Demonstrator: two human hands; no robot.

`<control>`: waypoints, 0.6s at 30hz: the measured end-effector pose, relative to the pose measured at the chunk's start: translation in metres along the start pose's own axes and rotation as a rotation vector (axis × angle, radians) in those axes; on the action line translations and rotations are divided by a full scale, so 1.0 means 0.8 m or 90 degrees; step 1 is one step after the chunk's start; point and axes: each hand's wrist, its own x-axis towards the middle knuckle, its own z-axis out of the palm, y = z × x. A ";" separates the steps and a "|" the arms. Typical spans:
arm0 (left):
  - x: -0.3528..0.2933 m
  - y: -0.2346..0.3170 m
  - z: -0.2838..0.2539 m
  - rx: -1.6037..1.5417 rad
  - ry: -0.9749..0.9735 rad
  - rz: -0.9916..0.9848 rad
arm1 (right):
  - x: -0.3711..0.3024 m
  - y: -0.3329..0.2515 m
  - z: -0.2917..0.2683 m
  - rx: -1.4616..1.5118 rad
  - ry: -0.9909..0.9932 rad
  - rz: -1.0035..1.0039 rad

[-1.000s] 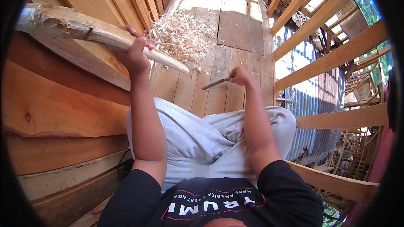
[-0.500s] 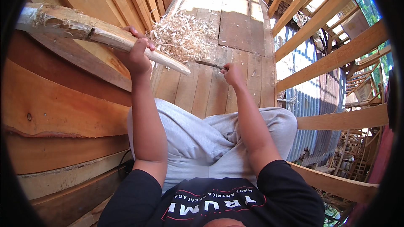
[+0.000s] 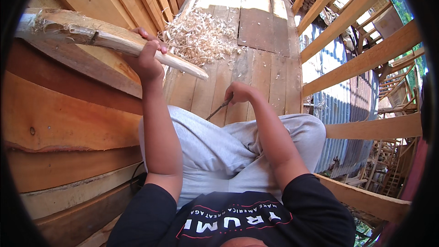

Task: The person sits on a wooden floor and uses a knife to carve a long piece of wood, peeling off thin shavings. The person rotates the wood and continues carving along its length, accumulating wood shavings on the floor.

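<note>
My left hand (image 3: 148,57) is wrapped round a long wooden pole (image 3: 114,38), pale where it is shaved and rough with fibres toward its thick far-left end. The pole slants down to the right, its narrow end standing free past my fingers. In my right hand (image 3: 239,93) is a knife (image 3: 219,110) with a thin dark blade, pointing down and to the left toward my legs. The blade is apart from the pole, and its tip is close to the grey trousers (image 3: 201,132). My fingers hide most of the knife's handle.
A heap of curled wood shavings (image 3: 199,36) lies on the plank floor (image 3: 260,77) beyond the pole. Stacked boards (image 3: 68,110) line the left side. Wooden railing bars (image 3: 366,61) run along the right, with corrugated metal sheets (image 3: 340,123) beyond them.
My right hand has moved left and nearer to me. The knife has swung from pointing left at the pole's end to pointing down toward my legs. My left hand and the pole have barely moved.
</note>
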 end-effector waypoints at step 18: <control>0.003 0.004 -0.001 0.043 0.000 -0.001 | -0.014 0.064 -0.041 0.128 0.513 0.165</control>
